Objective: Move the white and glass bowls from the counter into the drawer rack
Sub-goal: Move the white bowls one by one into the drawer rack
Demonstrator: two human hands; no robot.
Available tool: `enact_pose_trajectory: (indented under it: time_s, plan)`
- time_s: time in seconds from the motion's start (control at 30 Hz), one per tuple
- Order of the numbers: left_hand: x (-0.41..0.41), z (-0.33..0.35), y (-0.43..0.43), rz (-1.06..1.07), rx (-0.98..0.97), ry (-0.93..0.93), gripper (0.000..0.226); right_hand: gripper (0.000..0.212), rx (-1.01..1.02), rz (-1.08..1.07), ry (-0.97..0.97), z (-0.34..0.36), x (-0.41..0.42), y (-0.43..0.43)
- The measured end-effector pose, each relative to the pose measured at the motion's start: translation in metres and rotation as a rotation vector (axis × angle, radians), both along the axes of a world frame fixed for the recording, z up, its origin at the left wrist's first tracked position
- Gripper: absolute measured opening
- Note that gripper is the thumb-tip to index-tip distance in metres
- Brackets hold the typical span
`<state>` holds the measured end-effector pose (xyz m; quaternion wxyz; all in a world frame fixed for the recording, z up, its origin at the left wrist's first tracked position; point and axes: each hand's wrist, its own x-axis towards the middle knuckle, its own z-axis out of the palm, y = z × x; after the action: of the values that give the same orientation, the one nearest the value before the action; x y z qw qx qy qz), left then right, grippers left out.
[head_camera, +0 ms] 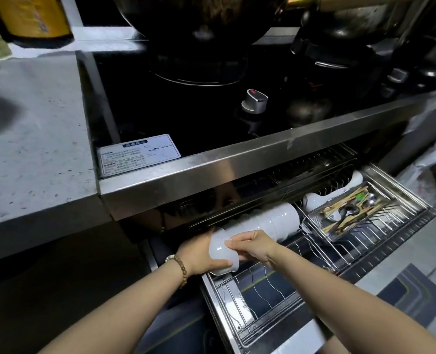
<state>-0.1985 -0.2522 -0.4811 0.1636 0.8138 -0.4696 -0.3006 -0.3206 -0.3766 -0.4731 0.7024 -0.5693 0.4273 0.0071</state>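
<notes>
A white bowl (222, 254) stands on its side at the left end of the pulled-out wire drawer rack (270, 290). My left hand (199, 256) grips it from the left, thumb under its rim. From the right, my right hand (255, 245) pinches the bowl's rim with its fingertips. Right behind it, a row of white bowls (270, 223) lies nested on its side in the rack. The rack's back part is hidden under the stove's steel front.
A steel cutlery tray (354, 213) with chopsticks and spoons sits in the rack's right half, with white dishes (316, 200) behind it. Above are the stove edge (237, 164), a knob (254, 99) and a dark wok (199, 19). The grey counter (33, 139) lies left.
</notes>
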Motion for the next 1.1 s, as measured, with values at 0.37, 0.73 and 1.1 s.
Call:
enact_pose_trajectory:
  time_s: [0.37,0.73,1.1]
  plan:
    - [0.007,-0.01,-0.015,0.022,-0.018,0.151,0.099,0.012,-0.172,0.071,0.064,-0.002,-0.014,-0.017]
    - [0.007,-0.019,-0.028,0.034,-0.015,0.204,0.102,0.025,-0.263,0.039,0.152,-0.017,-0.007,-0.017]
    - [0.008,-0.013,-0.026,-0.046,-0.033,0.139,0.091,0.021,-0.2,0.018,0.124,-0.016,-0.008,-0.015]
